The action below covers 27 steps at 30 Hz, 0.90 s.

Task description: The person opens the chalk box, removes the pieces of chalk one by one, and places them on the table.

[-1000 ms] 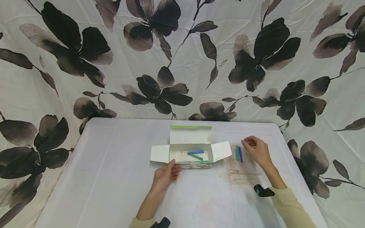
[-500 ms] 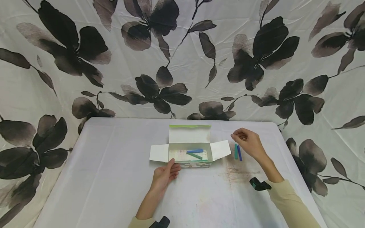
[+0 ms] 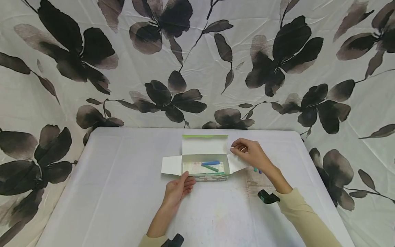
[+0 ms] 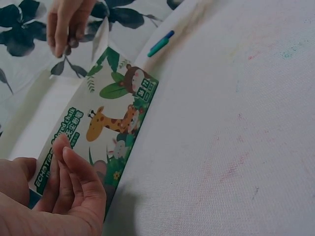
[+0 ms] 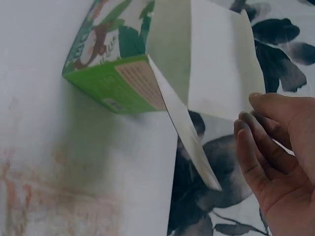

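Flowered cloth backs the white table [image 3: 123, 192]; left hand [image 3: 179, 189], fingers relaxed, steadies the open box [image 3: 205, 168] at 6 o'clock while the right hand [image 3: 251, 152], fingers loosely curled and holding nothing, hovers at its 3 o'clock flap [image 3: 236, 165]

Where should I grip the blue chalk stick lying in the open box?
Pinch the blue chalk stick mid-length from straight above. It lies flat, lengthwise, in the open box, crossing the green stick; the walls block a sideways approach and the lid flap stands behind.
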### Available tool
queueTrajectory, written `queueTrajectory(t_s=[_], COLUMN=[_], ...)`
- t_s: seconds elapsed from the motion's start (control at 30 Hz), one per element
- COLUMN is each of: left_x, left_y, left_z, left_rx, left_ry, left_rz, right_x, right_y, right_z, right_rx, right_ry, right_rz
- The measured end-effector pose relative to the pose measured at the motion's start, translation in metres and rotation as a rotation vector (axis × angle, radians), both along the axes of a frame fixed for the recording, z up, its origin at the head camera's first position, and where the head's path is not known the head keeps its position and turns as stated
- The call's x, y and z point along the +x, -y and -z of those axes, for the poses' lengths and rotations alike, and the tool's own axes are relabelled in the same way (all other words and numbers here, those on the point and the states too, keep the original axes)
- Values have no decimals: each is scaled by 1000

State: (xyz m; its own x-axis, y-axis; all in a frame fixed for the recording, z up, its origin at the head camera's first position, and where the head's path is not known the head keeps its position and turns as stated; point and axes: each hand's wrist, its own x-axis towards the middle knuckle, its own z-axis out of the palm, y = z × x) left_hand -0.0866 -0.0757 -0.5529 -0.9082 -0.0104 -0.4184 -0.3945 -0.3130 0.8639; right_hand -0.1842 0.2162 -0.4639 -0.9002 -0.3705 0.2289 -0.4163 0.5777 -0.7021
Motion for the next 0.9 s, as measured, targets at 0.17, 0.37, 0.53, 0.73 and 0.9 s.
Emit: queueTrajectory(t_s=[0.17, 0.37, 0.53, 0.73, 0.9], left_x=[-1, -1, 1, 0, -1], left_y=[0, 0, 1, 1, 0], left_z=[0, 1, 0, 0, 1], left_rx=[2, 8, 11, 26, 36], left_ry=[13, 4, 3, 12, 14], left_rz=[-7, -6, -8, -14, -14], right_x=[-2, -3, -5, -6, -6], right_y=[16, 32, 44, 58, 69], right_z=[7, 17, 26, 38, 43], right_rx=[-2, 12, 70, 158, 223], right_ry=[5, 43, 76, 89, 76], right_rz=[-112, -210, -261, -320, -354])
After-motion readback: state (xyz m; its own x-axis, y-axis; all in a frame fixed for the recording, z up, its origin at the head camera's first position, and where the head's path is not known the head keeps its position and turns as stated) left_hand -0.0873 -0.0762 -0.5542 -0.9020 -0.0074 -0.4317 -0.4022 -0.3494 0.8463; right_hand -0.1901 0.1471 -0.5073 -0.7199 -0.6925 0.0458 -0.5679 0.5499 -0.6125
